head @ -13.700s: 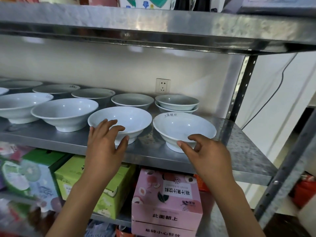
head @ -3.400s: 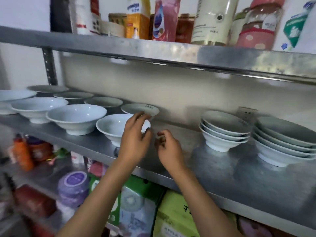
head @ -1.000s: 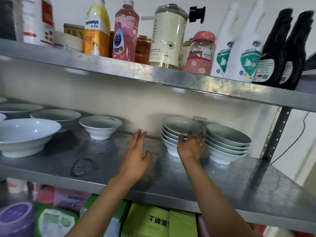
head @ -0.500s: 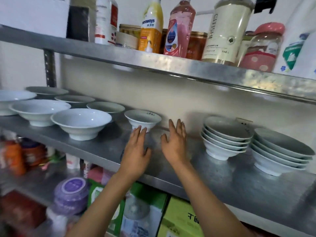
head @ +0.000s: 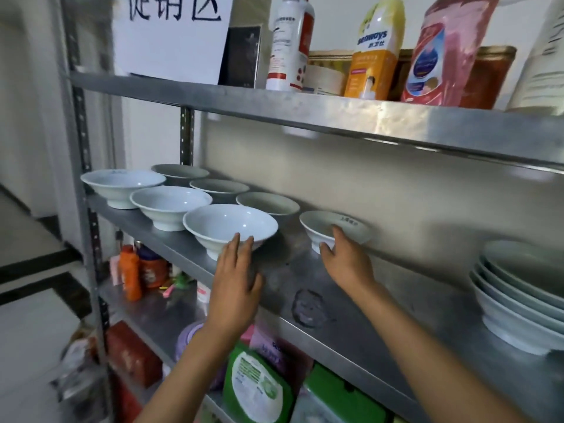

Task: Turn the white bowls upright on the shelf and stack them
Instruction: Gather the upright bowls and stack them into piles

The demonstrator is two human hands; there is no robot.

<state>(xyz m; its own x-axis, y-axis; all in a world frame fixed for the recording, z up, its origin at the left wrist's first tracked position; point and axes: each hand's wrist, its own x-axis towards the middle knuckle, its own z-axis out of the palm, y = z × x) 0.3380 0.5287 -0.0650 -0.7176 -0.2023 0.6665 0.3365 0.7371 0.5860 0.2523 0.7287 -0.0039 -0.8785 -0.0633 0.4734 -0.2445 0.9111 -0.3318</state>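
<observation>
Head view. A steel shelf (head: pixel 381 303) of a metal rack carries upright white bowls. Landmark: the small bowl (head: pixel 335 228) near the back wall. The right hand (head: pixel 346 264) grips its near rim, fingers over the edge and thumb on the outer wall. To the landmark's left, the left hand (head: pixel 236 282), fingers straight and released, touches the wide front bowl (head: pixel 229 227). Further left stand five more single bowls (head: pixel 171 206). Bare shelf lies between the landmark and the stacked bowls (head: pixel 518 297) far to its right, which the frame edge cuts off. The upper shelf (head: pixel 335 116) holds bottles (head: pixel 377 53); the boxes (head: pixel 259 389) below are blurred.
</observation>
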